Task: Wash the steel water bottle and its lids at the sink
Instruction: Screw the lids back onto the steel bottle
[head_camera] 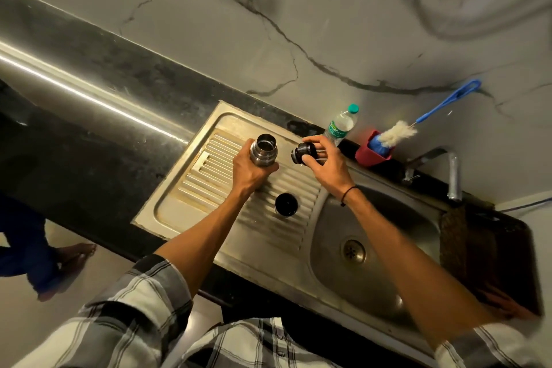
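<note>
The left hand [254,172] is gripping and hiding the steel bottle [264,152] below its open neck. The right hand [325,163] is pinching one black lid [303,153]. A second lid [286,204] is sitting mid-drainboard [191,209].

A checked shirt [140,317] in white, grey and black is worn, its plaid made of broad pale squares crossed by dark bands and thin lines. Both sleeves are rolled up, the left sleeve [155,287] bunched just below the elbow. Small dark buttons [279,336] are seen down the front placket. A thin black band [348,193] is worn round the right wrist.
</note>
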